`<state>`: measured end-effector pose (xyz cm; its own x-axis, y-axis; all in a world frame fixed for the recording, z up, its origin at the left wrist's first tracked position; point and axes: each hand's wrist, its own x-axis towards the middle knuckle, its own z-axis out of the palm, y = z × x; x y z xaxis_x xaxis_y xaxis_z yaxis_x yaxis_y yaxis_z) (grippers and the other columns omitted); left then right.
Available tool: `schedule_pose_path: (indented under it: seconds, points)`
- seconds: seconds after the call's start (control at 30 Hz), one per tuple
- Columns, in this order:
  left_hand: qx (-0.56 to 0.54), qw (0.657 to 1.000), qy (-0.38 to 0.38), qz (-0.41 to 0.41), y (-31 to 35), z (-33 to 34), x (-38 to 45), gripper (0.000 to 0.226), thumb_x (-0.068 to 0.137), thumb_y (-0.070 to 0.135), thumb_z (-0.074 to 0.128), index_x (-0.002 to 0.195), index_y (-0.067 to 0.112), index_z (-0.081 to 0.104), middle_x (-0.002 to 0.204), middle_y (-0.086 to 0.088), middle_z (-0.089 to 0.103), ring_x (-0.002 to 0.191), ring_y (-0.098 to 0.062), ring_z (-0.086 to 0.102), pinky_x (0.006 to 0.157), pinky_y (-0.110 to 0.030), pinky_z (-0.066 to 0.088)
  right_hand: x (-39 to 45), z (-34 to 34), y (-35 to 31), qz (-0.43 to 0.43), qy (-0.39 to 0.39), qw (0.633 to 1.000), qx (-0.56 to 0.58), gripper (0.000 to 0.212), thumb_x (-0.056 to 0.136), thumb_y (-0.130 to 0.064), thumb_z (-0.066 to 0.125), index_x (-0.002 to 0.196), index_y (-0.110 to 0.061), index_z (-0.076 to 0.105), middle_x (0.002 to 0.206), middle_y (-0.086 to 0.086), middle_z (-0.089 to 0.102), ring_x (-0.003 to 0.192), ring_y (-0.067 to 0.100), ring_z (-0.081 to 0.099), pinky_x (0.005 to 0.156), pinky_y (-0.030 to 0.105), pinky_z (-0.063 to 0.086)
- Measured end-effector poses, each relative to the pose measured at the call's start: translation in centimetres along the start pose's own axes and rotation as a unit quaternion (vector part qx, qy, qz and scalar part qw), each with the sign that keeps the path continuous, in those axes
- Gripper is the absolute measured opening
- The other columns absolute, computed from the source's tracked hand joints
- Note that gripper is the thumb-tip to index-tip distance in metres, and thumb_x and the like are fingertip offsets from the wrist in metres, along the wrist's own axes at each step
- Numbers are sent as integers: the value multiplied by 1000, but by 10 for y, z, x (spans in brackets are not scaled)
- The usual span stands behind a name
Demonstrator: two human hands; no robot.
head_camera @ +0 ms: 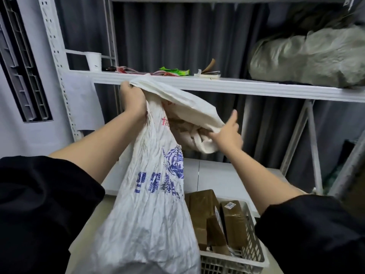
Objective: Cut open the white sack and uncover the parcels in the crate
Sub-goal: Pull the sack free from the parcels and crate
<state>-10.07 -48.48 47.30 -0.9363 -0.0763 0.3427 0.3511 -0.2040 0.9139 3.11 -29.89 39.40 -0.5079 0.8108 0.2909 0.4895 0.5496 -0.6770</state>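
A crumpled white sack (pixel 150 214) with blue print hangs in front of me, lifted above a grey slotted crate (pixel 248 256). My left hand (pixel 132 97) grips the sack's top edge high up, level with the shelf. My right hand (pixel 225 133) pinches the opposite side of the sack's mouth, thumb raised, so the mouth is spread wide. Brown taped parcels (pixel 205 212) stand in the crate at the lower right, partly hidden behind the sack.
A white metal shelf (pixel 237 88) runs across just behind my hands, carrying a paper cup (pixel 93 61), wrappers, a small book and a bulky grey-green bag (pixel 308 56). A lower white shelf board (pixel 217 175) lies behind the crate. Dark curtains hang at the back.
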Motion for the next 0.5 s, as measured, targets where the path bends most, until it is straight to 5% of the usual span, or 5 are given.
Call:
schedule_pose_path:
  seconds: [0.07,0.17,0.27,0.4,0.5]
  points:
    - [0,1000,15,11,6,-4,4,27,92,8,33,106,12,57,96,0,57,87,-15,51,76,-24,41,7,-4,8,156,-100,972,145,95,73,-39,69,146,-13,16,129,15,52,100,35,62,76,40,56]
    - [22,999,12,37,5,-7,12,29,91,10,37,109,7,59,102,-5,62,88,-15,52,76,-22,41,9,-9,13,158,-173,958,166,38,87,-17,61,121,-3,52,87,13,61,67,26,61,44,24,49]
    - [95,994,29,47,-5,-19,19,28,92,12,36,106,12,59,110,-8,64,99,-21,57,81,-23,40,22,-23,18,-26,10,996,-90,27,86,-5,51,112,-13,57,101,14,63,91,36,62,65,31,42]
    - [173,982,79,12,-16,-35,22,34,96,12,33,123,11,53,125,-9,60,116,-27,55,90,-26,38,35,-44,30,-282,317,875,-234,30,75,-2,61,103,-12,59,89,12,60,77,34,58,53,36,45]
    - [140,987,80,3,-14,-29,14,33,96,10,31,122,7,52,123,-10,60,104,-24,55,82,-23,34,45,-38,22,23,244,959,145,48,86,-17,58,132,-18,44,134,10,50,121,33,47,93,44,42]
